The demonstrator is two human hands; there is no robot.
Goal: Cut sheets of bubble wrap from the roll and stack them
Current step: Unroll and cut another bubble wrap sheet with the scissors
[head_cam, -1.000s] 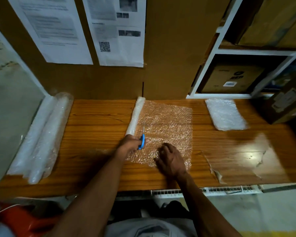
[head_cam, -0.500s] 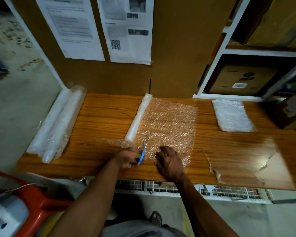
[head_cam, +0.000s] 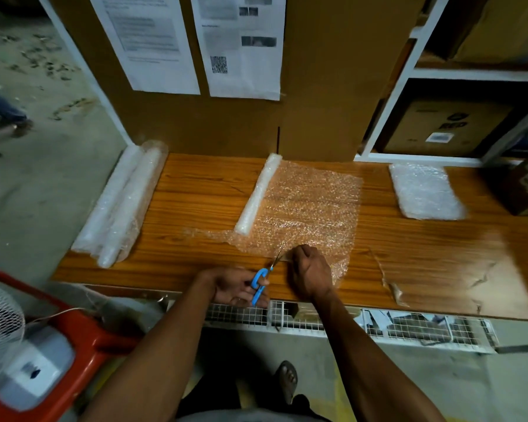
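Bare wooden tabletop (head_cam: 195,205) lies open between two spare rolls (head_cam: 121,202) at the left edge and the partly unrolled roll (head_cam: 258,197) mid-table. Right of the spread sheet (head_cam: 314,208), a bare strip separates it from the stacked sheets (head_cam: 424,191). A cardboard wall (head_cam: 317,117) blocks the back.

Clear bubble wrap (head_cam: 311,208) lies flat, unrolled from its roll (head_cam: 258,194).

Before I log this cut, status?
Left hand holds scissors, blades at near edge of sheet. Right hand pinches sheet. Nothing in the way.
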